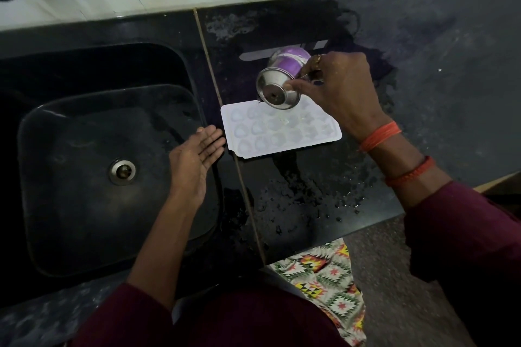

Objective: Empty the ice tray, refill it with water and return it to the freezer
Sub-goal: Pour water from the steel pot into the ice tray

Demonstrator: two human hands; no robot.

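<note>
Cup tilted over ice tray, gripped by right hand; left hand flat.

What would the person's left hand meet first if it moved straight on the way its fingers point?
Probably the left rim of the white ice tray, lying on the black counter just past the left hand; their relative height is unclear.

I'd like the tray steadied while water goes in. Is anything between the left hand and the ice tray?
Nothing visible. The open left hand is right at the left edge of the ice tray, with nothing between them. The right hand tilts the cup over the tray's far side.
</note>
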